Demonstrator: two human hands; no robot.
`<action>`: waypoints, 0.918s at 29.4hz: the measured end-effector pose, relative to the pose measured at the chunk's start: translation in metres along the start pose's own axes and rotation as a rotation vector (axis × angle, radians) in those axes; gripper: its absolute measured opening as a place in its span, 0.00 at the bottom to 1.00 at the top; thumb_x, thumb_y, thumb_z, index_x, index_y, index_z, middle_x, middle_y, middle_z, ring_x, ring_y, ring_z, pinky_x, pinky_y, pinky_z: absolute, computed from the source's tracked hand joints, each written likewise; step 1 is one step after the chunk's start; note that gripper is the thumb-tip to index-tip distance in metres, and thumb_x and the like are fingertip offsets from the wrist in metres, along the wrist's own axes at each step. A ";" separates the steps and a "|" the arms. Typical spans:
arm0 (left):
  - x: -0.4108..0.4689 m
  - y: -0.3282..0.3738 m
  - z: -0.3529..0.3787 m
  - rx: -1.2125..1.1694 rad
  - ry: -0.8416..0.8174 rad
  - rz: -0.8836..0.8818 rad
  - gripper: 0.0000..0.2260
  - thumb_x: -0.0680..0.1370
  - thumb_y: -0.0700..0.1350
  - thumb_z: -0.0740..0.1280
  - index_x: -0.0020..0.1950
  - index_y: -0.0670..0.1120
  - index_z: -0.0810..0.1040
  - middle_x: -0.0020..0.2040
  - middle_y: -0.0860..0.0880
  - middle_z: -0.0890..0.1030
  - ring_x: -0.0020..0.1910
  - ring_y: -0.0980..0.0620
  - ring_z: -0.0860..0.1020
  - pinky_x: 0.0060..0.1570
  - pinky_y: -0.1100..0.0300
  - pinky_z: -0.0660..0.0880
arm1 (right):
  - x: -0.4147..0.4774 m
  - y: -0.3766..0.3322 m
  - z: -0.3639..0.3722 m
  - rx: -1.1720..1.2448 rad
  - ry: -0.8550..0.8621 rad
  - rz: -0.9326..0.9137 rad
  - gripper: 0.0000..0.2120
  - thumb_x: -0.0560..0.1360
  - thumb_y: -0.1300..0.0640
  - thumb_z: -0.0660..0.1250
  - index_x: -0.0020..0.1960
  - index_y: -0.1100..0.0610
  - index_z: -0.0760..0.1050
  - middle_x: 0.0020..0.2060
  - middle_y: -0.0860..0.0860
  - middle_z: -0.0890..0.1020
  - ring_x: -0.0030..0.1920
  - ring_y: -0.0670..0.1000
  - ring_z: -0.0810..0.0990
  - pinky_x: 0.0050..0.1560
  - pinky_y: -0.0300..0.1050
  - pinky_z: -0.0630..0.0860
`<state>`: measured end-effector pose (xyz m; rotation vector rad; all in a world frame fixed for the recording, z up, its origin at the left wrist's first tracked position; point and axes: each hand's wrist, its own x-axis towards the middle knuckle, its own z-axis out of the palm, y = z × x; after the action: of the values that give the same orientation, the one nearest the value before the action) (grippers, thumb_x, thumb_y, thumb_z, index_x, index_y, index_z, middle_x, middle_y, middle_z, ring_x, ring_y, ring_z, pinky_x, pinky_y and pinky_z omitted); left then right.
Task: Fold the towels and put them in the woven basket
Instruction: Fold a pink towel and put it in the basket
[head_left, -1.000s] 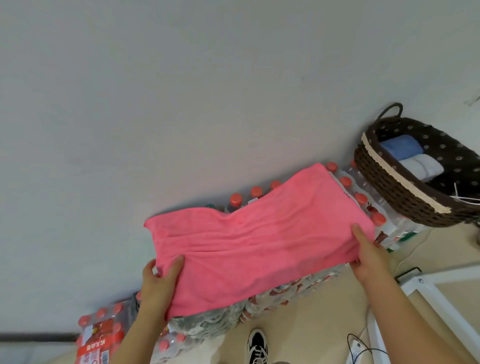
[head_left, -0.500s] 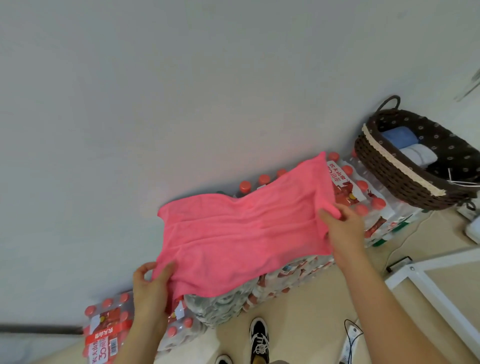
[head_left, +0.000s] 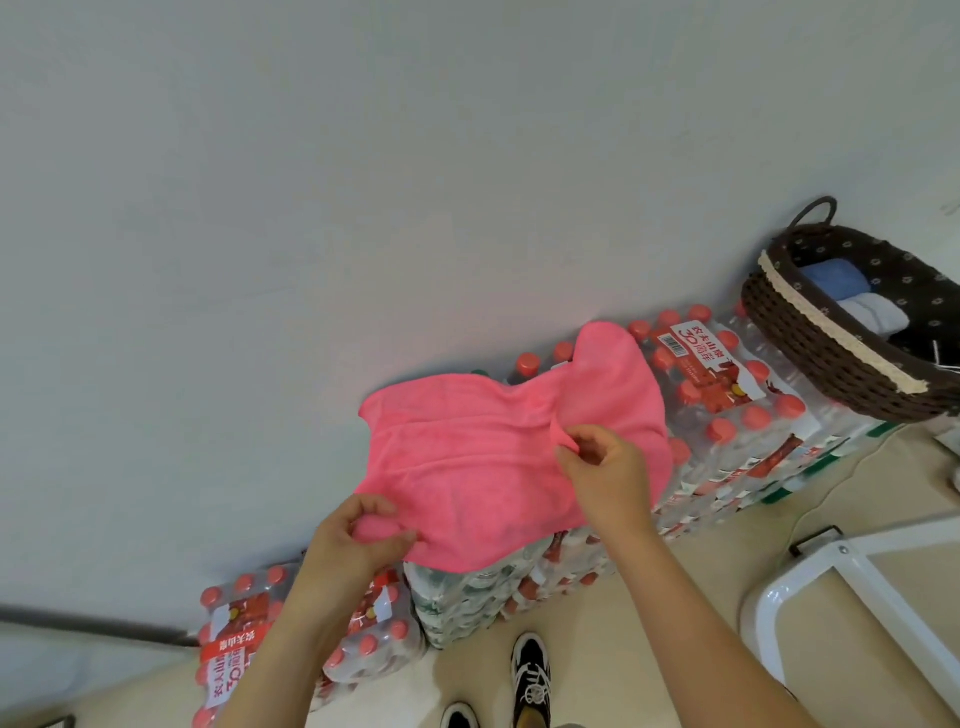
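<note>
Pink towel (head_left: 483, 467): spread, rumpled, over stacked packs of bottled water (head_left: 727, 395) against the wall.
Left hand (head_left: 353, 545): curled round the towel's near left corner, which is gripped between thumb and fingers.
Right hand (head_left: 608, 478): a fold near the towel's middle is pinched.
Woven basket (head_left: 831, 358): set on the packs, right of the pink towel; a blue towel (head_left: 836, 278) and a white towel (head_left: 872, 314) are held inside.

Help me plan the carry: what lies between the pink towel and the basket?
Head view: red-capped bottle packs fill the stretch between towel and basket; nothing lies on them there.
</note>
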<state>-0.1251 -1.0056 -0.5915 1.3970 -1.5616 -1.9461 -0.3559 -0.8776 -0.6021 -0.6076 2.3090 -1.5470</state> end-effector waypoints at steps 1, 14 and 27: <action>0.000 0.002 0.000 0.029 0.007 0.024 0.13 0.66 0.31 0.76 0.46 0.42 0.78 0.35 0.47 0.77 0.29 0.52 0.71 0.30 0.60 0.72 | 0.000 0.002 0.002 -0.001 0.002 0.007 0.09 0.71 0.65 0.71 0.41 0.51 0.78 0.34 0.45 0.82 0.36 0.47 0.79 0.42 0.46 0.78; 0.054 0.049 0.040 1.120 0.051 0.557 0.12 0.73 0.39 0.62 0.54 0.47 0.80 0.50 0.46 0.80 0.50 0.44 0.77 0.49 0.53 0.74 | 0.031 0.029 -0.113 0.631 0.418 0.509 0.13 0.78 0.62 0.56 0.61 0.59 0.70 0.52 0.56 0.77 0.50 0.55 0.79 0.35 0.46 0.80; 0.174 0.127 0.312 1.147 -0.176 0.725 0.16 0.78 0.41 0.59 0.66 0.43 0.72 0.62 0.39 0.75 0.62 0.39 0.74 0.61 0.48 0.70 | 0.061 0.057 -0.175 0.795 0.332 0.585 0.04 0.79 0.62 0.59 0.49 0.58 0.73 0.48 0.60 0.77 0.39 0.55 0.80 0.29 0.45 0.81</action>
<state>-0.5042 -0.9920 -0.5853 0.6563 -2.9188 -0.7018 -0.4997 -0.7489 -0.5892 0.5020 1.5794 -2.0991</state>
